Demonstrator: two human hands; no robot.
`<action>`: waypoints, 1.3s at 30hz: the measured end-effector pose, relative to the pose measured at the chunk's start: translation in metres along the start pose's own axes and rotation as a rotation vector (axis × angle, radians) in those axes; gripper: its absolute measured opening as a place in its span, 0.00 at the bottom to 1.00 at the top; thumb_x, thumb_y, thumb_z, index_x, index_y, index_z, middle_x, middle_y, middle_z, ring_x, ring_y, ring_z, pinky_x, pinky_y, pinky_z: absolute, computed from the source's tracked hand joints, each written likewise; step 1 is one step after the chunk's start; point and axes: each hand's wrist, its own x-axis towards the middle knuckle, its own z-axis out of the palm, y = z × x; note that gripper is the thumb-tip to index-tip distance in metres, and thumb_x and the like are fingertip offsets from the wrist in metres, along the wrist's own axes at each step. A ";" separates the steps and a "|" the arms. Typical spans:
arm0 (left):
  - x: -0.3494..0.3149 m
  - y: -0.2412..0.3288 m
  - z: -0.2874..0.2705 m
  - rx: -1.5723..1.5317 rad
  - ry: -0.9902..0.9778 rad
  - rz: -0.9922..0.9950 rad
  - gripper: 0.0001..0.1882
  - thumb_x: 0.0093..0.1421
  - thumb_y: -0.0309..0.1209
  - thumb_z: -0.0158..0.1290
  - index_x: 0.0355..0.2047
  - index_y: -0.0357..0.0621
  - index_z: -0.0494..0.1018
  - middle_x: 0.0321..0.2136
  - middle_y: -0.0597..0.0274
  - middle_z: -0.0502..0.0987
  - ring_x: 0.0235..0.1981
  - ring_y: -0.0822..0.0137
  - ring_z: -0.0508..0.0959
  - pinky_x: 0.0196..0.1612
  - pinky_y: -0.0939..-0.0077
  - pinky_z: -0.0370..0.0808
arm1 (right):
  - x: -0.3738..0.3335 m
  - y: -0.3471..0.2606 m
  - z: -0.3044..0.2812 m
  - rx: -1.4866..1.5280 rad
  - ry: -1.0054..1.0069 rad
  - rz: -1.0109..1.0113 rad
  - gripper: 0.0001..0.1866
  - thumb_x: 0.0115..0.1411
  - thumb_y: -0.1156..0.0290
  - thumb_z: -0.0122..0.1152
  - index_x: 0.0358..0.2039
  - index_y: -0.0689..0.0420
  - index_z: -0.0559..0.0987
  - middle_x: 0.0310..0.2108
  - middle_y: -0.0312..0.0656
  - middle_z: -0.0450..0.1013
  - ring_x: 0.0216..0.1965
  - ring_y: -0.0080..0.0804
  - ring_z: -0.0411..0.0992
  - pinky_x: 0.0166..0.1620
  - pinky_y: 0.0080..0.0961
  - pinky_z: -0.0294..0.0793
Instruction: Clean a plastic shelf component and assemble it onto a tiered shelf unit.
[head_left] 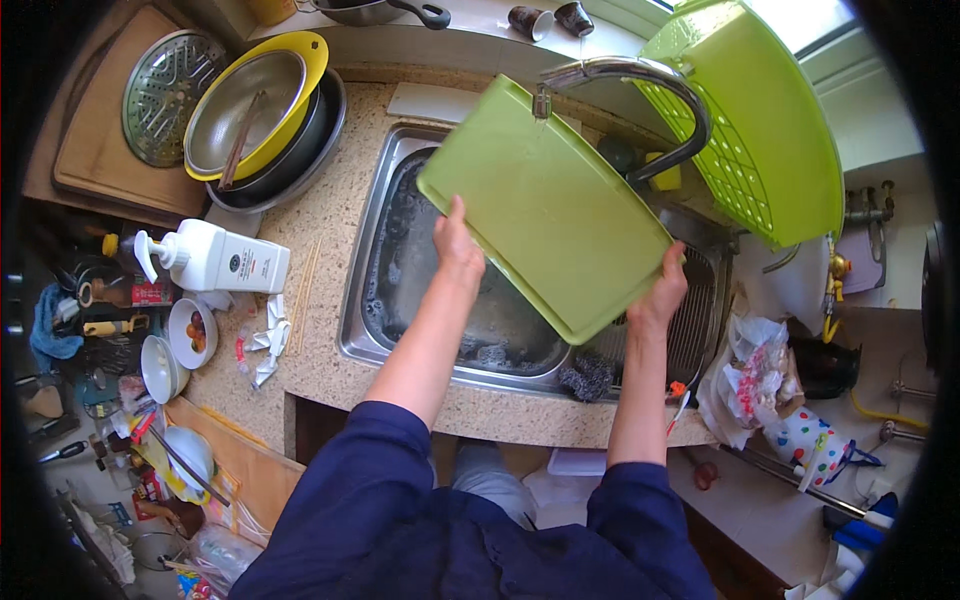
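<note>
A large green rectangular plastic tray is tilted over the metal sink, held between my two hands. My left hand grips its left edge, thumb on top. On the opposite side, my right hand clasps the lower right corner. The fingers under the tray are hidden. Above the tray's far edge is the spout of the curved chrome faucet. Soapy water with foam lies in the left basin. A dark scouring pad rests at the sink's front rim.
A green slotted plastic rack stands at the back right. Left of the sink are a white pump bottle, stacked bowls with a yellow colander, and chopsticks. Plastic bags lie at the right. Two small cups sit on the sill.
</note>
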 end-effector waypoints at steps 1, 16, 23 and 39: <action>0.008 0.011 -0.009 -0.131 -0.051 -0.003 0.32 0.69 0.51 0.36 0.61 0.36 0.58 0.59 0.51 0.66 0.57 0.56 0.69 0.60 0.59 0.67 | 0.004 0.009 0.012 0.030 -0.034 0.036 0.21 0.70 0.57 0.46 0.44 0.64 0.75 0.40 0.41 0.75 0.39 0.30 0.74 0.44 0.27 0.72; -0.014 0.059 -0.084 -0.471 -0.268 0.158 0.40 0.63 0.65 0.31 0.66 0.52 0.54 0.65 0.61 0.57 0.65 0.57 0.58 0.66 0.54 0.55 | -0.004 0.021 0.032 -0.143 -0.278 0.671 0.41 0.61 0.33 0.42 0.58 0.59 0.66 0.56 0.54 0.66 0.62 0.49 0.60 0.61 0.57 0.53; 0.014 0.061 -0.102 -0.540 -1.088 0.065 0.36 0.63 0.66 0.33 0.42 0.47 0.74 0.49 0.58 0.75 0.60 0.58 0.64 0.62 0.54 0.60 | -0.026 0.020 -0.036 0.255 -0.313 0.924 0.27 0.60 0.65 0.51 0.56 0.68 0.65 0.53 0.63 0.66 0.55 0.54 0.68 0.55 0.53 0.70; -0.010 0.082 -0.097 0.203 -0.383 -0.084 0.20 0.71 0.38 0.40 0.58 0.41 0.60 0.54 0.57 0.69 0.54 0.63 0.71 0.57 0.67 0.69 | -0.046 -0.009 -0.002 0.262 -0.340 0.367 0.36 0.58 0.79 0.52 0.67 0.48 0.57 0.64 0.41 0.59 0.63 0.40 0.60 0.63 0.44 0.62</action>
